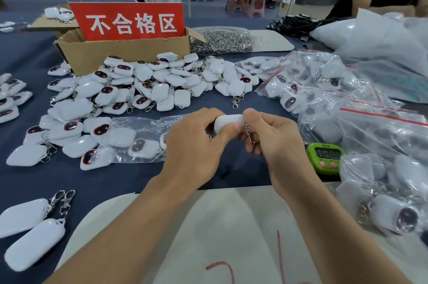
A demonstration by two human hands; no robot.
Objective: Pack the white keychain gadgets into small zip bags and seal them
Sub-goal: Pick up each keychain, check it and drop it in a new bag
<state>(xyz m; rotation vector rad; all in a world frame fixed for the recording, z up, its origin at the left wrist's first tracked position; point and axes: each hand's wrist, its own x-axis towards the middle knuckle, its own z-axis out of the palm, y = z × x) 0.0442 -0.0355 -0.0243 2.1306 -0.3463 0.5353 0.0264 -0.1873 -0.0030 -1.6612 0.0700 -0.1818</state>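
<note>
Head view: the job looks partly done. To the right, the bagged gadgets (324, 79) lie heaped, each in a crinkled clear pouch with a red zip strip; whether every strip is pressed closed is too small to tell. A big loose pile of gadgets (148, 84) is unbagged at centre, with more at the left edge, so by my judgement plenty is left.

The gadget in hand (228, 122) is held above the tabletop (34, 52) between the 2 hands. The left hand (192, 142) pinches its left end with curled fingers, and the right hand (275, 144) grips its right end, where the metal clasp (250, 136) dangles. No bag shows round it.

The gadgets are smooth, glossy white plastic, rounded like pebbles, some with a dark oval face rimmed in red, each on a shiny chain. The tabletop is covered in matte dark blue cloth. Clear plastic film (139, 121) lies flat beside the left hand over a few gadgets. Behind stand a brown cardboard box (120, 52) and a glossy green timer (325, 156).
</note>
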